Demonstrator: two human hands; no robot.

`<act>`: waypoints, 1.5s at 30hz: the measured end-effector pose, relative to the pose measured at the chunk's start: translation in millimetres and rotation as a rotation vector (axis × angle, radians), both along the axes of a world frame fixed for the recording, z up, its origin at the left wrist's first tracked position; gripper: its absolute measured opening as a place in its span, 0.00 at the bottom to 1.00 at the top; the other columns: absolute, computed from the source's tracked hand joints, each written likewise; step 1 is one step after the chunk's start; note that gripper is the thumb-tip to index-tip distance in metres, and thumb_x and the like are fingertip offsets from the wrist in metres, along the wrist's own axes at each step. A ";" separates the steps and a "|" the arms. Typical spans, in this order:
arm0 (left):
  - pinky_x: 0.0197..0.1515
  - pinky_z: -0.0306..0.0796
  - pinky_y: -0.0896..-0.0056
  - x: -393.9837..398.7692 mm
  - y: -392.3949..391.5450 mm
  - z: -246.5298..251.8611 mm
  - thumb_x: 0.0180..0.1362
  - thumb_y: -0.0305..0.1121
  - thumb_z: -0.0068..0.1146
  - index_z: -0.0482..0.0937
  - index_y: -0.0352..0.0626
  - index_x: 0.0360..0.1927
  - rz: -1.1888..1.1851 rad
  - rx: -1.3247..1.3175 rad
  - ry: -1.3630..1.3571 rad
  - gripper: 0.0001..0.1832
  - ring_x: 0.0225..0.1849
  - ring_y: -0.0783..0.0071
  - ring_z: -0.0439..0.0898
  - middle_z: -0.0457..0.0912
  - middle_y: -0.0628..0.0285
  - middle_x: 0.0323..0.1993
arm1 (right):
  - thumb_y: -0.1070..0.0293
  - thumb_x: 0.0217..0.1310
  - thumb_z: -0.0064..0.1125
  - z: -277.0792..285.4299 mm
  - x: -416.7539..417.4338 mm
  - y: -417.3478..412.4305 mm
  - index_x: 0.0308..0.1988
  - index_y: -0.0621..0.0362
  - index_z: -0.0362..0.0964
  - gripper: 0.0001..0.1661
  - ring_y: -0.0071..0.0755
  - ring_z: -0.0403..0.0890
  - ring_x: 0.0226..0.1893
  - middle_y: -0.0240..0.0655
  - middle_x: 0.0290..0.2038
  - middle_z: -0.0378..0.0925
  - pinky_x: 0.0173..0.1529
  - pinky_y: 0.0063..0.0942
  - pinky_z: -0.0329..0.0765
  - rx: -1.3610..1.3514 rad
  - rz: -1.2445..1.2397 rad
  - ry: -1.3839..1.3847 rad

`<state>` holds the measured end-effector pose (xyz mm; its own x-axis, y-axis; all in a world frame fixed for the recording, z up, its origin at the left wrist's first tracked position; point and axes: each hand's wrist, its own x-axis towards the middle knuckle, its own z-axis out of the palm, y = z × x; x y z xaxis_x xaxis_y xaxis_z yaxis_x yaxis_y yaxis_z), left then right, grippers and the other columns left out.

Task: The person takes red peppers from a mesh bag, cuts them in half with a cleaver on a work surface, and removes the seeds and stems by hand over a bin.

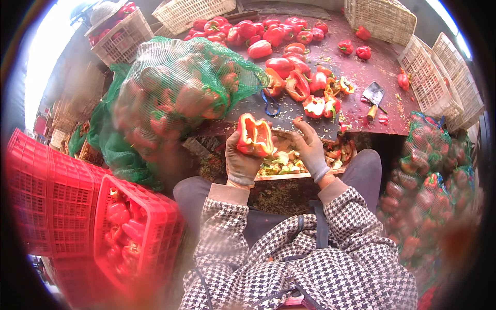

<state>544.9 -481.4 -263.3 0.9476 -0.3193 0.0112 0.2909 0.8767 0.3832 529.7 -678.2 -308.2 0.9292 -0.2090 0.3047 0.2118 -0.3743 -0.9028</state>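
My gloved left hand [244, 159] holds a hollowed half of a red bell pepper [254, 135], its cut side up. To its right, my gloved right hand [310, 149] is raised with a small reddish piece [297, 119] at the fingertips; whether it is pinched or stuck there is unclear. Below both hands a container [286, 177] holds cut pepper cores and scraps. Beyond them, on a dark board [288, 116] strewn with seeds, lie cut red peppers [297, 85]. Whole red peppers [259, 49] are heaped farther back on the table.
A green mesh sack [174, 89] full of peppers bulges at left, above red plastic crates [147, 217]. A wide-bladed tool [373, 93] and a wooden-handled tool [372, 113] lie at right. Pale crates [430, 73] edge the table; filled mesh sacks [418, 186] stand right.
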 end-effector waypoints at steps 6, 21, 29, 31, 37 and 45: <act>0.58 0.74 0.58 -8.5 -0.7 3.6 0.53 0.32 0.62 0.61 0.40 0.70 0.204 0.566 -0.314 0.40 0.58 0.59 0.75 0.70 0.55 0.61 | 0.56 0.76 0.45 13.3 -6.0 28.0 0.63 0.68 0.64 0.29 0.31 0.71 0.60 0.42 0.59 0.73 0.67 0.30 0.65 0.828 0.056 0.254; 0.64 0.67 0.67 -11.7 -4.1 -0.7 0.45 0.33 0.63 0.64 0.38 0.68 -0.058 0.688 -0.338 0.42 0.61 0.66 0.72 0.72 0.55 0.61 | 0.61 0.65 0.63 11.1 -12.8 36.7 0.43 0.65 0.79 0.17 0.20 0.80 0.34 0.28 0.34 0.82 0.40 0.22 0.77 0.789 0.373 0.358; 0.51 0.75 0.62 -35.3 166.5 47.6 0.53 0.32 0.66 0.67 0.38 0.66 1.329 1.259 -0.193 0.36 0.55 0.62 0.75 0.71 0.52 0.60 | 0.63 0.58 0.60 16.4 32.3 -35.2 0.49 0.56 0.71 0.19 0.43 0.82 0.35 0.43 0.47 0.78 0.41 0.40 0.79 -1.023 -0.002 -0.234; 0.58 0.72 0.53 -58.0 209.8 71.8 0.57 0.38 0.66 0.66 0.35 0.66 1.762 1.865 0.300 0.36 0.60 0.54 0.72 0.67 0.45 0.65 | 0.64 0.56 0.61 30.9 58.6 -59.6 0.46 0.55 0.71 0.18 0.46 0.82 0.34 0.39 0.43 0.77 0.38 0.42 0.79 -1.046 -0.126 -0.153; 0.69 0.59 0.51 -41.0 187.6 75.1 0.58 0.40 0.67 0.65 0.30 0.63 1.723 1.744 -0.095 0.36 0.61 0.50 0.69 0.69 0.44 0.62 | 0.62 0.55 0.63 24.3 108.3 -75.9 0.52 0.53 0.70 0.25 0.46 0.83 0.46 0.41 0.51 0.73 0.44 0.44 0.81 -1.143 -0.071 0.352; 0.54 0.73 0.64 -15.9 -17.5 -31.4 0.60 0.35 0.65 0.67 0.42 0.66 0.232 1.060 -0.212 0.32 0.58 0.70 0.74 0.68 0.57 0.63 | 0.68 0.54 0.62 28.8 64.0 -97.5 0.51 0.51 0.71 0.22 0.48 0.83 0.41 0.38 0.48 0.77 0.44 0.40 0.80 -1.025 0.092 0.089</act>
